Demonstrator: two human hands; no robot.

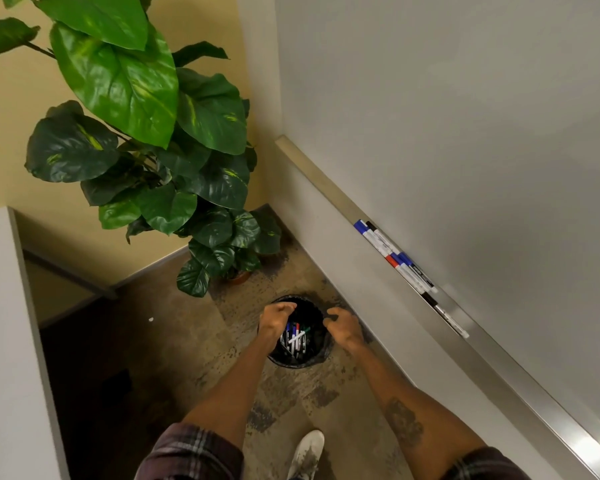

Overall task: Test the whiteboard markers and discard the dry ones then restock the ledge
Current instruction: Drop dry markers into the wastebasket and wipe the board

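A small black waste bin point(312, 360) stands on the floor below the whiteboard point(465, 133). Several markers point(295, 339) with blue, red, green and black caps lie inside it. My left hand point(276, 318) is closed over the bin's left rim. My right hand point(343, 325) is curled over the right rim, pinching the black liner. On the metal ledge point(520, 375) lie several markers point(395, 259), with one more black marker point(447, 318) further along.
A tall potted plant point(146, 140) fills the corner just beyond the bin. A white panel point(4, 341) rises at the left. My white shoe point(307, 455) is on the patterned floor behind the bin.
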